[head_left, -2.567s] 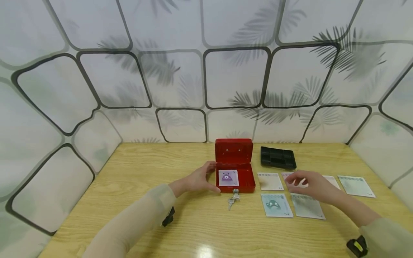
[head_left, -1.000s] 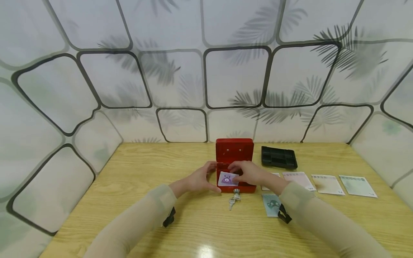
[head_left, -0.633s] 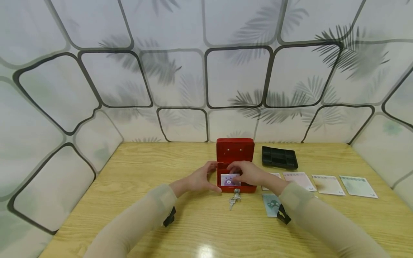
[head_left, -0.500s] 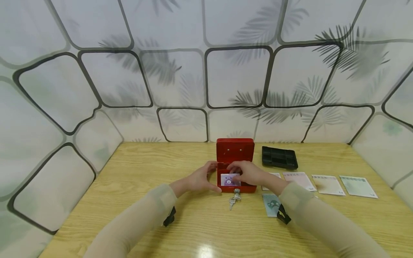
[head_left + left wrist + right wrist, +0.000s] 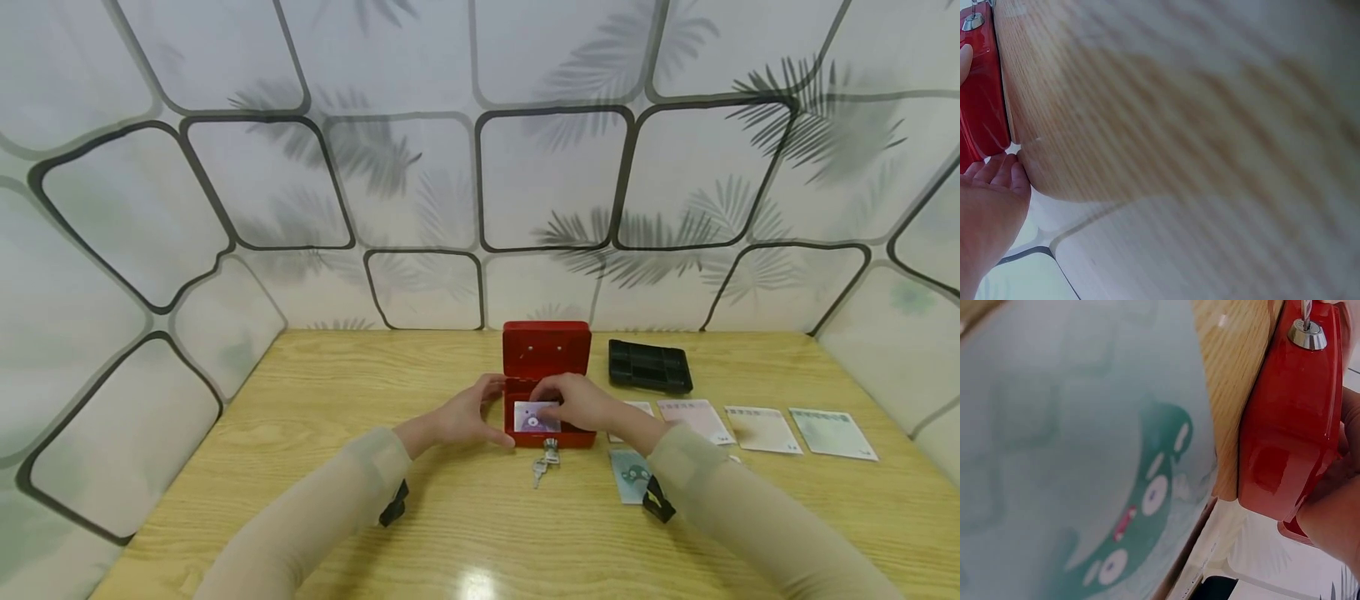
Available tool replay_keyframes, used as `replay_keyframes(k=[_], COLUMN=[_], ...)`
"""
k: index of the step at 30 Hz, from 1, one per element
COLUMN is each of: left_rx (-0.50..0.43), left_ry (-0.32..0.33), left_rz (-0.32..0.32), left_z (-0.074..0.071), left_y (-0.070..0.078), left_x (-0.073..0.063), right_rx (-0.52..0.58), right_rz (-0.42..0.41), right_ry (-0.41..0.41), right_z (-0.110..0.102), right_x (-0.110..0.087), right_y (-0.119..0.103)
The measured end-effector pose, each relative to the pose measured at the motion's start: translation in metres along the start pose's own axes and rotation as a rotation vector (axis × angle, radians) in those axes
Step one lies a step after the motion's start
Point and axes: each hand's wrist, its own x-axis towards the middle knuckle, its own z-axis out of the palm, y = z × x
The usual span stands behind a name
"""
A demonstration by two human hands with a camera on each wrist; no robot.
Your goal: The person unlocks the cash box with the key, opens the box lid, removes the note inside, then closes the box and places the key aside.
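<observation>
One purple note (image 5: 526,417) lies in the red box (image 5: 546,353), partly under the right hand (image 5: 581,402), pinch unclear; left hand (image 5: 463,416) spread alongside.

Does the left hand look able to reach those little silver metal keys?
Probably yes: the left hand touches the shiny red rectangular box, and nothing covers the little silver metal keys nearby.

Two hands (image 5: 460,417) (image 5: 583,404), one red box (image 5: 546,350). From it: one black tray (image 5: 647,373) (2 o'clock), 5+ loose notes (image 5: 693,419) (3-4), 1+ key (image 5: 539,472) (6).
</observation>
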Motion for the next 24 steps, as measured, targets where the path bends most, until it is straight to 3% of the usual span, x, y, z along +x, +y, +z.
replay_keyframes(k=[12,24], left_rx=[0.009,0.011], left_ry=[0.001,0.006], left_rz=[-0.012,-0.018], left_z=[0.0007,0.0005], left_y=[0.0033,0.0031], left_x=[-0.0021,-0.0018], right_rx=[0.030,0.036], right_rz=[0.006,-0.043], right_ry=[-0.003,0.011], right_z=[-0.0010,-0.0011], right_x=[-0.0015,-0.0027], right_y=[-0.0007,0.0010])
